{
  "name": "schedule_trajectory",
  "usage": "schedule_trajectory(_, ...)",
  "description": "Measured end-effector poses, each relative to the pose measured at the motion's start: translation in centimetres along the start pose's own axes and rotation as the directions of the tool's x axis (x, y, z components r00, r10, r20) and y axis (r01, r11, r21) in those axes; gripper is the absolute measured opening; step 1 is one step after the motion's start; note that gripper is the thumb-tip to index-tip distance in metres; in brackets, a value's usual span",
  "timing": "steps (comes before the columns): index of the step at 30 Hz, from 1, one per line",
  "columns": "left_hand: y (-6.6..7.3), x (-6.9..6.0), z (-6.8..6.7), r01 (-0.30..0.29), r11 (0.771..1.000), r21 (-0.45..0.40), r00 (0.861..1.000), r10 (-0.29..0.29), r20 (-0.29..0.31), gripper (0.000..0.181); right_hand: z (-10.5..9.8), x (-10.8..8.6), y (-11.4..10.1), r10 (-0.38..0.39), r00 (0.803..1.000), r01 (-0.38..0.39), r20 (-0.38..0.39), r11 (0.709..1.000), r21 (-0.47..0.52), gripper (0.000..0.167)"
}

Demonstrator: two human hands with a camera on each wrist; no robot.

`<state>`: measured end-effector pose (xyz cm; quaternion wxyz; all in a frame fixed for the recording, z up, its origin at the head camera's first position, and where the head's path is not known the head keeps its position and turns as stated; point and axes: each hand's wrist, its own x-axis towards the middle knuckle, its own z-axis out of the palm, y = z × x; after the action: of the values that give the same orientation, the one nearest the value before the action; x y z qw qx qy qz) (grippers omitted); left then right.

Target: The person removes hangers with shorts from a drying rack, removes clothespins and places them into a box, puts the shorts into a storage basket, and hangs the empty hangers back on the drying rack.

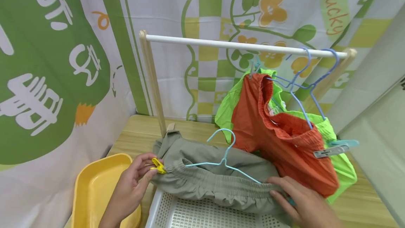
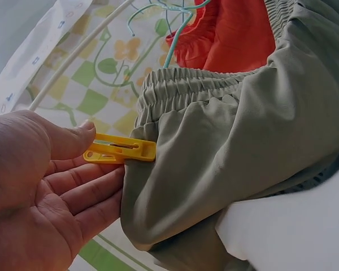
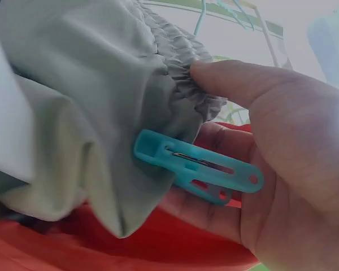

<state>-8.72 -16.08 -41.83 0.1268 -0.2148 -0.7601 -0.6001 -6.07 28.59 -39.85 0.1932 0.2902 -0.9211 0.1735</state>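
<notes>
Grey-green shorts (image 1: 215, 182) with a gathered elastic waistband lie spread in front of me, a light-blue hanger (image 1: 224, 161) tucked into the waist and its hook standing up. My left hand (image 1: 131, 182) pinches a yellow clothespin (image 2: 121, 149) between thumb and fingers; its jaws sit on the left edge of the shorts, just below the waistband. At the opposite end, my right hand (image 1: 303, 200) grips the waistband, thumb on one side and fingers behind. A turquoise clothespin (image 3: 198, 164) bites the fabric there, its handles lying against the fingers of that hand.
A white rail (image 1: 202, 42) on wooden posts crosses behind. Orange-red shorts (image 1: 278, 143) and bright green shorts (image 1: 345, 171) hang at right on blue hangers, with clothespins. Below are a white perforated basket (image 1: 199, 214) and, at left, a yellow tray (image 1: 91, 185) on the wooden table (image 1: 136, 133).
</notes>
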Motion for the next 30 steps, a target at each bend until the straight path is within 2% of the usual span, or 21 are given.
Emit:
schedule_trajectory(5, -0.1, -0.1, -0.2, 0.038, 0.999, 0.016, 0.999, -0.038, 0.007, 0.028, 0.5, -0.4, -0.2, 0.074, 0.997, -0.072, -0.017, 0.994, 0.080, 0.068)
schedule_trajectory(9, -0.2, -0.2, -0.2, 0.026, 1.000, -0.003, 1.000, -0.026, 0.003, 0.028, 0.6, -0.8, -0.2, 0.142, 0.988, -0.132, -0.057, 0.980, 0.150, 0.082)
schedule_trajectory(12, -0.2, -0.2, -0.1, -0.001, 1.000, -0.023, 1.000, 0.001, -0.007, 0.031, 0.9, -1.2, -0.3, 0.247, 0.968, -0.235, -0.037, 0.952, 0.197, 0.082)
schedule_trajectory(16, -0.3, -0.2, 0.0, -0.021, 0.999, -0.037, 1.000, 0.020, -0.017, 0.033, 1.4, -1.7, -0.4, 0.380, 0.925, -0.368, 0.000, 0.895, 0.251, 0.079)
schedule_trajectory(19, -0.4, -0.2, 0.0, -0.019, 0.999, -0.051, 1.000, 0.018, -0.019, 0.032, 1.8, -2.3, -0.3, 0.411, 0.911, -0.387, -0.022, 0.873, 0.296, 0.083)
schedule_trajectory(22, -0.5, -0.3, -0.1, -0.008, 0.998, -0.066, 1.000, 0.007, -0.016, 0.032, 2.1, -2.9, -0.1, 0.446, 0.895, -0.417, -0.007, 0.841, 0.346, 0.081)
schedule_trajectory(23, -0.5, -0.4, -0.1, -0.004, 0.998, -0.070, 1.000, 0.003, -0.015, 0.032, 2.2, -3.1, 0.1, 0.466, 0.885, -0.437, 0.011, 0.823, 0.363, 0.079)
schedule_trajectory(26, -0.6, -0.5, -0.3, 0.007, 0.997, -0.081, 1.000, -0.008, -0.015, 0.031, 2.2, -3.6, 0.3, 0.544, 0.835, -0.531, 0.081, 0.760, 0.374, 0.074)
schedule_trajectory(29, -0.7, -0.5, -0.4, 0.006, 0.994, -0.106, 1.000, -0.007, -0.014, 0.030, 2.0, -3.8, 0.5, 0.605, 0.780, -0.617, 0.159, 0.705, 0.349, 0.064)
schedule_trajectory(30, -0.7, -0.4, -0.4, 0.004, 0.993, -0.114, 1.000, -0.006, -0.013, 0.029, 1.9, -3.9, 0.6, 0.615, 0.769, -0.634, 0.176, 0.695, 0.338, 0.058)
